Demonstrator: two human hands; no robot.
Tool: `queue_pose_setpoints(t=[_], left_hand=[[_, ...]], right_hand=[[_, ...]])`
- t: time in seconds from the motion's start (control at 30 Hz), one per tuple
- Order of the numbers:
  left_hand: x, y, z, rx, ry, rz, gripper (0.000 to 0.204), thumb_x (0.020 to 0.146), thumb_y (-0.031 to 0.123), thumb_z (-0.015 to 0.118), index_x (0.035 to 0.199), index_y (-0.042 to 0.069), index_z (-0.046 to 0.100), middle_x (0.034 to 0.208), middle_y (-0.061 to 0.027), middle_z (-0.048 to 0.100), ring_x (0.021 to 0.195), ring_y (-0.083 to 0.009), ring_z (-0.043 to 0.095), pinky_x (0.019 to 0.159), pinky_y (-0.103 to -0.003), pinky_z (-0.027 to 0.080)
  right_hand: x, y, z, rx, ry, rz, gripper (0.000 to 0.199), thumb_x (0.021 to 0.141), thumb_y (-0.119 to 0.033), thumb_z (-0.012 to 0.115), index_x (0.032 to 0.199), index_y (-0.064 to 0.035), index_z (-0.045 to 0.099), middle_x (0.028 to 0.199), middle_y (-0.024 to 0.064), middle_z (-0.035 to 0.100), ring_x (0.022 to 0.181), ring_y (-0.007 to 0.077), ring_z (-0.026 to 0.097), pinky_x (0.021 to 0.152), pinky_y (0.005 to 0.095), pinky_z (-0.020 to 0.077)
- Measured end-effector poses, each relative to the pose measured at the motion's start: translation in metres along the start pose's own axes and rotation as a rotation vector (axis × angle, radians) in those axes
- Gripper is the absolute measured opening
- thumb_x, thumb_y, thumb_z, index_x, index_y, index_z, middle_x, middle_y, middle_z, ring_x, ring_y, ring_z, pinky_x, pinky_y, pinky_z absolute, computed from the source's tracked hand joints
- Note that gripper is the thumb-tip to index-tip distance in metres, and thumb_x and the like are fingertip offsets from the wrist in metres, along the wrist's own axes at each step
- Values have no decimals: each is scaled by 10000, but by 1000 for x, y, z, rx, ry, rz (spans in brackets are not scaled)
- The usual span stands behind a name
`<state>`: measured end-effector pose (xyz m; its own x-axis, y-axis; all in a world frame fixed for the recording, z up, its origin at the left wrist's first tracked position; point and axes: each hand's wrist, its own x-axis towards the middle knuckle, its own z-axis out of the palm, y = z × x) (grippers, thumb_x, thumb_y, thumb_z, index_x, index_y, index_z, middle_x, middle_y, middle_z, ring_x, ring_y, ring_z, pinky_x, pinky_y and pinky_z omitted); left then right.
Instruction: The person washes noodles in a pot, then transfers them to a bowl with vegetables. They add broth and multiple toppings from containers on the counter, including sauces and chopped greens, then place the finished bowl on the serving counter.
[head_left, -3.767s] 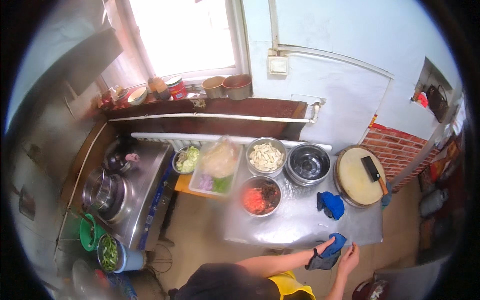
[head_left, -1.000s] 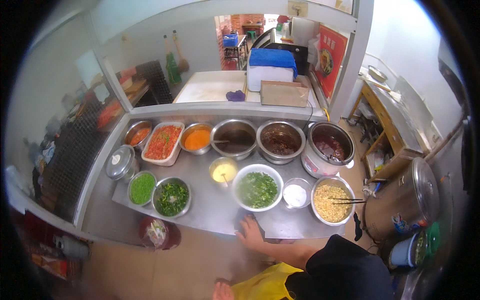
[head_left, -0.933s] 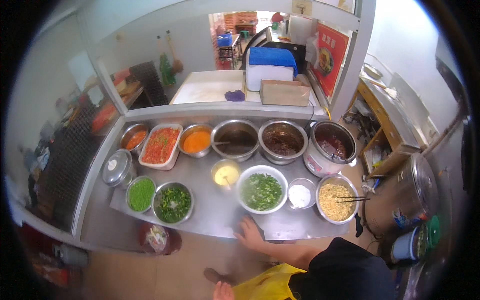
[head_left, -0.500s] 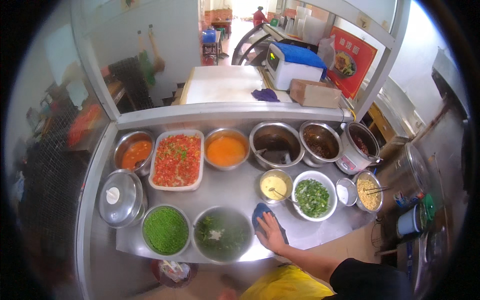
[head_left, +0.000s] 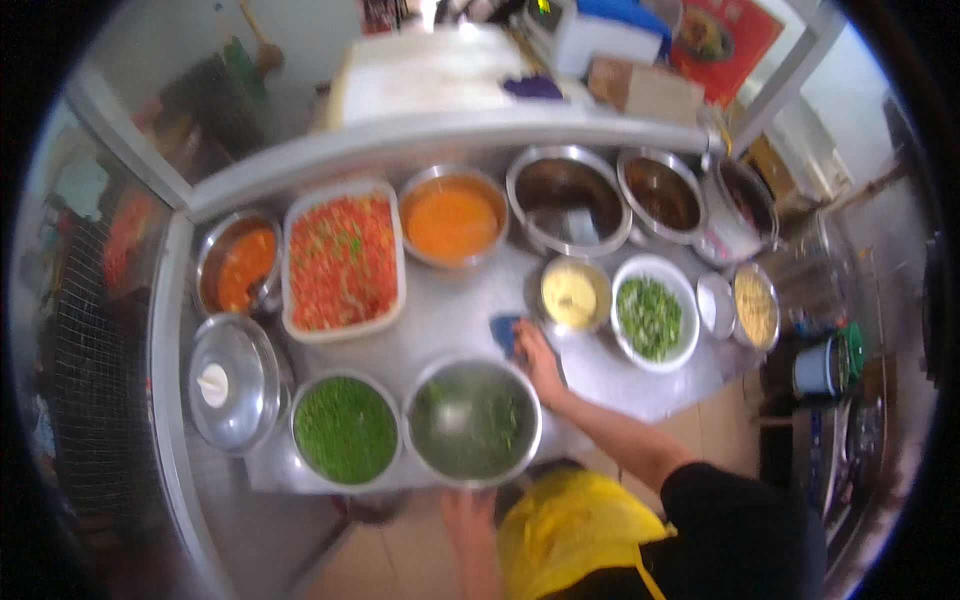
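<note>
My right hand (head_left: pixel 541 362) presses on a dark blue cloth (head_left: pixel 505 333) on the steel counter, between the metal bowl of leafy greens in liquid (head_left: pixel 470 412) and the small bowl of yellow sauce (head_left: pixel 572 296). Its fingertips point away from me and the cloth sticks out past them. Below the near rim of the greens bowl is my left hand (head_left: pixel 468 505), blurred. Its fingers are hidden or smeared at the rim, so I cannot tell whether they grip the bowl. A bowl of chopped green vegetable (head_left: pixel 346 430) stands just left of the greens bowl.
Along the back stand a tub of chopped red peppers (head_left: pixel 342 255), an orange sauce bowl (head_left: pixel 452 220) and dark sauce bowls (head_left: pixel 568 200). A lidded pot (head_left: pixel 235 385) is at left. To the right are a white bowl of chopped scallions (head_left: pixel 655 313) and a bowl of yellow bits (head_left: pixel 757 305).
My right hand has slid the cloth farther back on the counter, toward the yellow sauce. My left hand has come up to the greens bowl's near rim. The whole view has shifted.
</note>
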<state>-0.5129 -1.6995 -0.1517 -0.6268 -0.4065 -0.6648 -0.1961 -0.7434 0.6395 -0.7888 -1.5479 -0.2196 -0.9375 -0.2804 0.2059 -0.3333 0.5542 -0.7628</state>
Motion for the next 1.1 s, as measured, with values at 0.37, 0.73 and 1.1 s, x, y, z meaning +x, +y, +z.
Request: queue_pose_setpoints(t=[0.37,0.73,1.1], left_hand=[[3,11,28,87,173,-36,426,1002,3,544,1418,77,491,1374,-122,553,1175,-276,627,903,-456,622],[-97,22,-32,503,256,42,474,965,-17,541,1433,37,486,1386,-134,543,1217,-276,583,996,-477,534],[-160,54,-64,459,479,103,403,991,47,543,1391,64,500,1182,-109,614,1080,-238,623,855,-449,588]], right_hand=[[43,-10,9,79,143,-82,654,803,138,557,1432,-42,531,1469,234,524,1453,424,429,1214,475,358],[109,-7,52,-401,142,2,716,953,-207,630,1543,70,336,1605,336,291,1500,507,272,1262,559,205],[106,-68,134,-238,-65,-289,670,948,-200,643,1530,28,403,1606,261,365,1521,430,298,1261,517,239]])
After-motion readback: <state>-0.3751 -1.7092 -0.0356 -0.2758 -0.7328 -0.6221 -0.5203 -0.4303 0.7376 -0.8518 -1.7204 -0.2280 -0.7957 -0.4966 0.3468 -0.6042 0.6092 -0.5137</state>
